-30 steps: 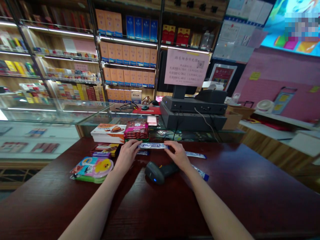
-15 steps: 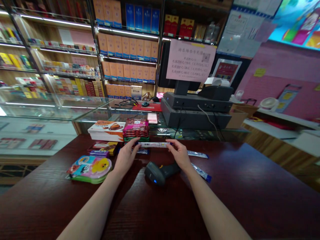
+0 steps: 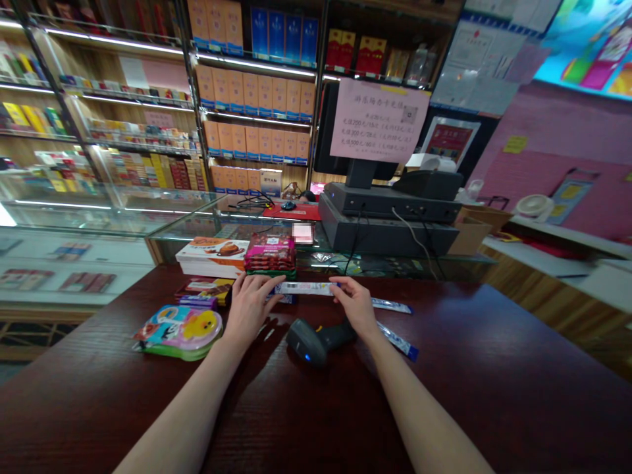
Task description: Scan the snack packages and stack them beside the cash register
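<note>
A long thin white-and-blue packet (image 3: 305, 288) is held level above the dark wooden counter (image 3: 474, 368). My right hand (image 3: 356, 308) pinches its right end. My left hand (image 3: 249, 307) sits at the packet's left end with fingers spread, the fingertips touching or just off it. A black handheld barcode scanner (image 3: 316, 339) lies on the counter just below and between my hands, its blue light showing.
Two similar blue stick packets (image 3: 392, 305) (image 3: 399, 342) lie right of my right hand. A colourful cartoon pack (image 3: 180, 328), flat bars (image 3: 205, 291), a white-orange box (image 3: 213, 257) and stacked pink packs (image 3: 270, 253) lie left. A till with screen (image 3: 390, 210) stands behind.
The packet stayed between my hands and turned so its paler side shows. My left hand's fingers have spread out from their earlier pinch at the left end.
</note>
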### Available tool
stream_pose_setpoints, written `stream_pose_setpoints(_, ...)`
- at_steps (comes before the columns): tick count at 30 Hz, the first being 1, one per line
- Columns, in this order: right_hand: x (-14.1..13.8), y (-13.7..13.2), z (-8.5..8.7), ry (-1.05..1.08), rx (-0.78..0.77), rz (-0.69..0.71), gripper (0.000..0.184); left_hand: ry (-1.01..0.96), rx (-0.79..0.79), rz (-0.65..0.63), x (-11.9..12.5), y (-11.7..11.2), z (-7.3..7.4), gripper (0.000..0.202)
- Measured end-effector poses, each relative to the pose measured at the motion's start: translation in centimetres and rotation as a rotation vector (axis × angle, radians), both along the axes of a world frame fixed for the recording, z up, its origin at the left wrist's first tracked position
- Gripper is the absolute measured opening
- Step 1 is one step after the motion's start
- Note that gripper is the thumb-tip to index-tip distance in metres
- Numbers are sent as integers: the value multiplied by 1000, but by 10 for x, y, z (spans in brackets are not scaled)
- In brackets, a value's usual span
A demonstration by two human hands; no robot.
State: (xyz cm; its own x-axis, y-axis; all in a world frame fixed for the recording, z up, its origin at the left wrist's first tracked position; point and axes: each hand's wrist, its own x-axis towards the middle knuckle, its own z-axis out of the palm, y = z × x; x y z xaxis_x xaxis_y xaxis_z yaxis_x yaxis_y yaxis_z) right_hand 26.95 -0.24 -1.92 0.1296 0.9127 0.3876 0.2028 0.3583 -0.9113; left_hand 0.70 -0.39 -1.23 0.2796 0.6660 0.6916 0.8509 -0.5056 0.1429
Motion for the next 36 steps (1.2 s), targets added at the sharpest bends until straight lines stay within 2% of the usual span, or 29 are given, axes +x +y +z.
stream_pose_setpoints(3,0,0,-2,-10,-15,13,31,28,29,26,0,0,0,33)
stream_pose_setpoints(10,3,-1,-2,-18,-33,52,34,18,116,62,-4,2,-3,33)
stream_pose_setpoints(18,14,-5,2,-80,-23,14,32,11,114,69,-11,4,-3,32)
stream_pose_setpoints(23,25,-12,10,-265,13,67,26,4,82,85,-12,4,-5,33)
stream_pose_setpoints(29,37,-28,20,-614,50,243,21,-18,58,115,-13,2,-4,33)
stream_pose_setpoints(31,40,-36,21,-664,30,326,28,-18,53,124,-14,1,-4,33)
stream_pose_setpoints(36,41,-51,17,-802,-37,438,72,-14,50,139,-15,1,-4,32)
